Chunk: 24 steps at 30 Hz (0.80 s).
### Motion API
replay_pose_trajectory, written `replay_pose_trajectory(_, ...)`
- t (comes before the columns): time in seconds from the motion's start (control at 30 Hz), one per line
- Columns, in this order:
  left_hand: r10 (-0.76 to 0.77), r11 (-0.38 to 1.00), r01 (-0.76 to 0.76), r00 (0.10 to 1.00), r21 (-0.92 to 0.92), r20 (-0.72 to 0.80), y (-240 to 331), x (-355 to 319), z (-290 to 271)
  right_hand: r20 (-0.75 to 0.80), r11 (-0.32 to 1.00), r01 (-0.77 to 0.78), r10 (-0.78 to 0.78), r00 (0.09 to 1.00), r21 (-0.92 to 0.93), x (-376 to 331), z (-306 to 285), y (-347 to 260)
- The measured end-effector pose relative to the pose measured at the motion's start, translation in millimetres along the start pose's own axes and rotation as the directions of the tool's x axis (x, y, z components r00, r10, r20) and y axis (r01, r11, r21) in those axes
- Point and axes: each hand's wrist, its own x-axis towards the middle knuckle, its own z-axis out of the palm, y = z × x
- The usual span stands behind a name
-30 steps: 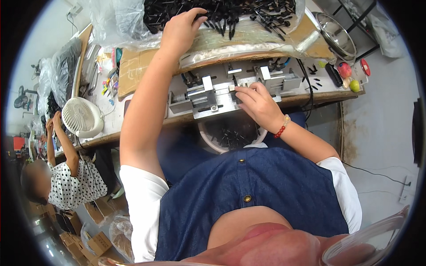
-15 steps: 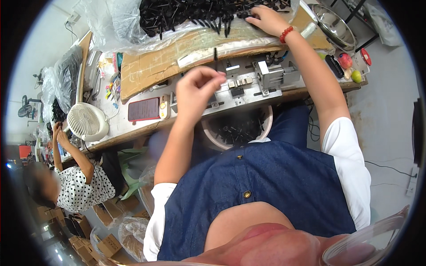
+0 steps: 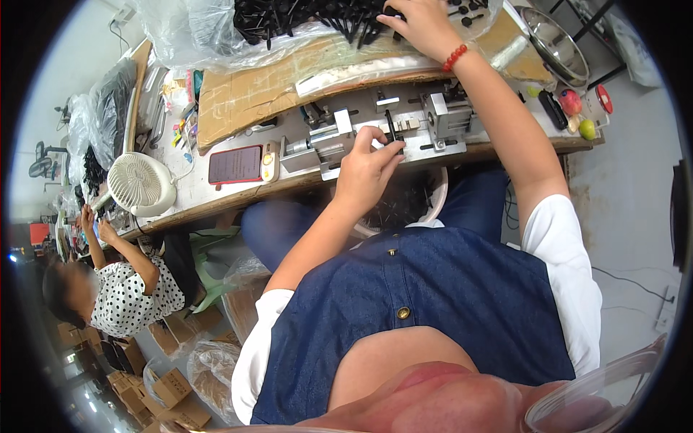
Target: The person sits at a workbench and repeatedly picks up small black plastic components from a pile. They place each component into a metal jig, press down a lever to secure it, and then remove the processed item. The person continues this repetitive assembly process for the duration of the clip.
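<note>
My left hand [image 3: 369, 167] is closed, pinching a thin black stick-like part [image 3: 390, 124] between thumb and fingers. It holds this part over the middle of a metal clamping fixture [image 3: 343, 137], beside small metal blocks [image 3: 408, 124]. Whether the part touches the fixture I cannot tell. At the top edge of the picture my right hand [image 3: 427, 29], with a red bead bracelet, reaches into a heap of similar black parts [image 3: 289, 18]. Its thumb and forefinger look apart, with black parts next to the fingertips; the far side of this hand is cut off by the frame.
Cardboard [image 3: 245, 101] and clear plastic lie under the heap. A tub of black parts [image 3: 438, 195] sits below the table edge. A phone [image 3: 235, 165] and white fan [image 3: 141, 184] are left; a steel bowl [image 3: 556, 47] and fruit are right. A co-worker [image 3: 130, 296] sits far left.
My left hand has moved right and lowered the black part from in front of the fixture's left side to its middle. My right hand has shifted left and farther over the heap.
</note>
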Motion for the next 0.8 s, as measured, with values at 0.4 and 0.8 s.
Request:
replay_pose_trajectory(0.4,0.006,0.999,-0.006,1.000,0.035,-0.009,4.6,-0.3,0.7,0.120,0.748,-0.163,0.112,0.986,0.644,-45.5,-63.2,-14.0)
replay_pose_trajectory(0.8,0.319,0.917,-0.255,0.931,0.306,-0.180,-10.9,155.8,-38.5,0.236,0.886,-0.001,-0.123,0.964,0.464,-170.4,-72.7,-92.1)
